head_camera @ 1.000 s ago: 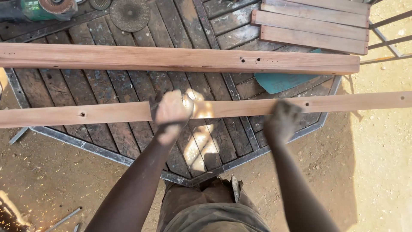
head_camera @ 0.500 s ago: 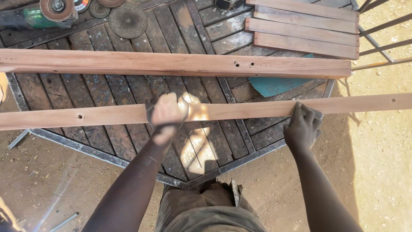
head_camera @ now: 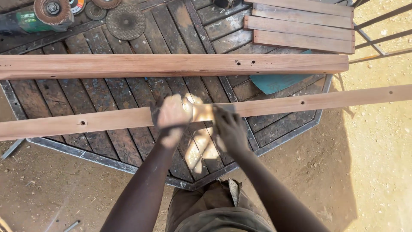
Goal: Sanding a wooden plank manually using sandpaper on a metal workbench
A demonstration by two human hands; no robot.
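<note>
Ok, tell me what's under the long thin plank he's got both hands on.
Under the thin plank lies the octagonal slatted wooden tabletop with its metal rim; both ends overhang sandy ground. The left hand and right hand cover the plank's middle, hiding what lies beneath there.

A long, narrow reddish wooden slat [head_camera: 300,103] lies across the dark octagonal slatted wooden tabletop [head_camera: 128,146]. The left hand [head_camera: 171,118] grips the slat near its middle; the right hand [head_camera: 229,129] sits just beside it, seemingly pressing on the slat, though blurred. A wider wooden board [head_camera: 171,65] lies beyond the slat.
</note>
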